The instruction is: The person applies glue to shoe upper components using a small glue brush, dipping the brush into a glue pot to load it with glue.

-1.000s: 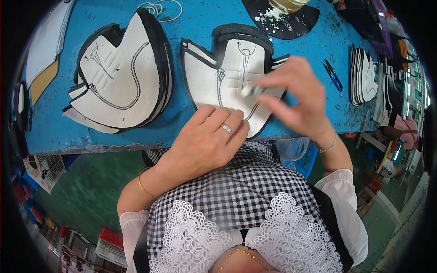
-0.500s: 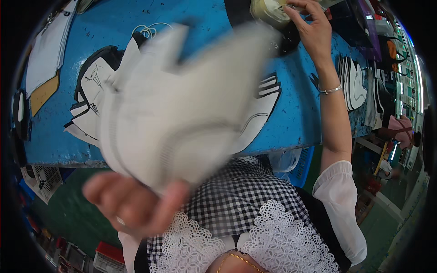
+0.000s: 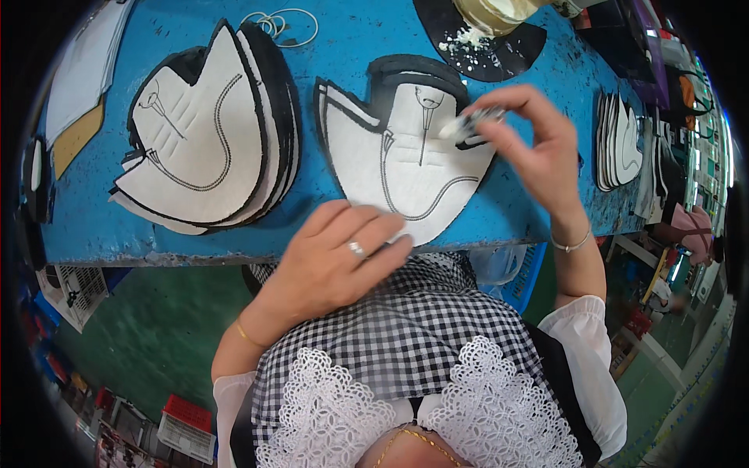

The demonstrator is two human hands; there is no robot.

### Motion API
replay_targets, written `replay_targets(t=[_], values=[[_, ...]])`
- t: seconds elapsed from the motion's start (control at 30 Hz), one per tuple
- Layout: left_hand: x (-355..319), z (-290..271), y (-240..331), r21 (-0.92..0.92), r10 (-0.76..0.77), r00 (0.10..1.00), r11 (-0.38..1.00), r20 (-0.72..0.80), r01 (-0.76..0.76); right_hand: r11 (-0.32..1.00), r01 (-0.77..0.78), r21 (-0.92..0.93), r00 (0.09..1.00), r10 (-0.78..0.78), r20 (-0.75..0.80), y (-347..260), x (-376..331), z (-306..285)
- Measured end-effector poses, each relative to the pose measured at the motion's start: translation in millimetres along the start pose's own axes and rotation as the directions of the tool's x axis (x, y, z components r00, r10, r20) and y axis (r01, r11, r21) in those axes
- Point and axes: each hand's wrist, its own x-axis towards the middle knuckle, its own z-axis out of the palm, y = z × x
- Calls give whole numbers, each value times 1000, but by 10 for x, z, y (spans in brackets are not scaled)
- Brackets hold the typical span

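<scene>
A stack of white, black-edged stitched pieces, like shoe uppers [image 3: 363, 168], lies in front of me. My left hand [image 3: 343, 253] rests on the lower edge of its top piece, fingers laid out over it. Above the right side of that piece, my right hand [image 3: 538, 144] pinches a small dark tool [image 3: 477, 125] with whitish stuff at its tip. Motion blurs the tool, so its kind is unclear. To the left sits another stack of similar pieces [image 3: 199, 136], its top one showing a curved dark stitch line.
A tub of white paste [image 3: 493, 14] stands on a dark round mat [image 3: 515, 58] with white crumbs. More stitched pieces [image 3: 620, 148] stand at the right. A white cord [image 3: 300, 27] and papers [image 3: 86, 70] lie at the far left. Below is a red crate [image 3: 187, 412].
The piece raised in my left hand is out of the air, and the left stack shows a different top piece. My left hand is now on the front stack; my right came down from the tub.
</scene>
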Motion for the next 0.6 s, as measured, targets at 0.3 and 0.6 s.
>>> replay_targets(t=[0.3,0.6], values=[[87,165,26,22,25,993,999,120,-28,916,215,-338,973,-231,-5,130,82,260],[164,154,79,71,35,996,997,86,-41,906,344,-249,937,-313,154,-76,-244,285]])
